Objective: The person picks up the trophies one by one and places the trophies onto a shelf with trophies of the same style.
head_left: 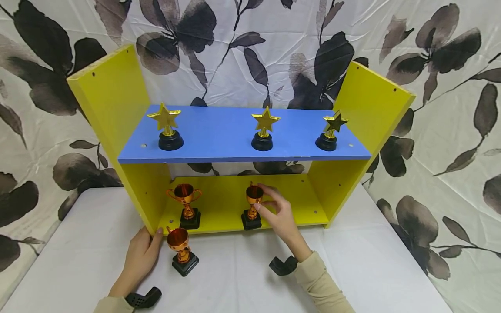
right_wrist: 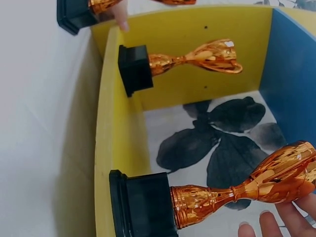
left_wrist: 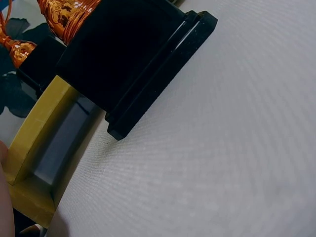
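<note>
My right hand [head_left: 279, 213] pinches a copper-coloured trophy cup [head_left: 254, 195] between thumb and fingers; its black square base stands on the lower yellow board [head_left: 219, 195] near the front edge. With my left hand [head_left: 141, 254] I grip the lower front corner of the shelf's left yellow side panel [head_left: 135, 178], the thumb on the inner side. A second trophy cup [head_left: 188, 202] stands at the left of the lower board. A third trophy cup [head_left: 181, 244] is on the white table just beside my left hand; its black base [left_wrist: 128, 59] looms large in the left wrist view.
The blue upper shelf board [head_left: 219, 130] bears three gold star trophies: one on the left [head_left: 168, 128], one right of the middle [head_left: 264, 130] and one on the right [head_left: 330, 130]. The right yellow side panel [head_left: 369, 117] rises beside them. Floral cloth [head_left: 242, 52] hangs behind.
</note>
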`<control>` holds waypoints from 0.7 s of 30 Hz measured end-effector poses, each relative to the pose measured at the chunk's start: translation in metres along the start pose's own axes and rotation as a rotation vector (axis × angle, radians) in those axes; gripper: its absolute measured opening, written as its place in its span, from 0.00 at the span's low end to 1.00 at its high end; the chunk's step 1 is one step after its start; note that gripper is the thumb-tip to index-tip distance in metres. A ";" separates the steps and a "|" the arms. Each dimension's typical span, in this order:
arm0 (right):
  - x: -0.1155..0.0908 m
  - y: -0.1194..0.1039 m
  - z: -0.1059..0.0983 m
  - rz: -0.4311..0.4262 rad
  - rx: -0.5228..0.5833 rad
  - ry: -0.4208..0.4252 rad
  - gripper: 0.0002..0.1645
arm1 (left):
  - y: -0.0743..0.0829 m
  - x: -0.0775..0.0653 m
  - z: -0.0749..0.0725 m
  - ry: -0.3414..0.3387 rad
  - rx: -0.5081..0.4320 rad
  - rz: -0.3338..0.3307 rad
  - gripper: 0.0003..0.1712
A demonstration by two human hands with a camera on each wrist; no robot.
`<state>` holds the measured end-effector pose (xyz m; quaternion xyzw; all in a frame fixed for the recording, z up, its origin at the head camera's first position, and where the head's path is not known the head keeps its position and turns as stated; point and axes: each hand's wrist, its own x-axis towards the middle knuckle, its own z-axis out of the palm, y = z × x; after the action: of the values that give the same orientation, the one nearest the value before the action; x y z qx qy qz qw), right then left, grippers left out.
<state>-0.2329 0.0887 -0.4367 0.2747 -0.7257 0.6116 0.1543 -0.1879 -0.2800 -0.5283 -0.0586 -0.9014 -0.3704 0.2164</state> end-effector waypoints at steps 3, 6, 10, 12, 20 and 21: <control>0.000 0.000 0.000 -0.011 0.013 0.008 0.29 | 0.001 0.000 0.000 -0.001 0.002 -0.003 0.19; 0.000 -0.001 -0.001 0.001 0.025 0.013 0.29 | 0.001 0.000 0.000 -0.003 0.000 -0.003 0.19; -0.001 -0.001 -0.001 0.019 0.033 0.019 0.29 | 0.001 0.000 0.000 -0.004 -0.002 -0.002 0.19; -0.001 -0.001 -0.001 0.024 0.031 0.024 0.28 | 0.001 0.000 0.001 -0.003 0.001 -0.004 0.19; -0.001 0.001 0.000 0.044 0.003 0.052 0.26 | 0.000 0.000 0.001 -0.003 -0.005 -0.004 0.19; -0.001 0.000 0.000 0.049 0.000 0.058 0.26 | -0.001 0.000 0.001 -0.003 -0.005 -0.004 0.19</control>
<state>-0.2321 0.0890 -0.4378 0.2389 -0.7275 0.6230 0.1600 -0.1883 -0.2794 -0.5296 -0.0578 -0.9010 -0.3729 0.2140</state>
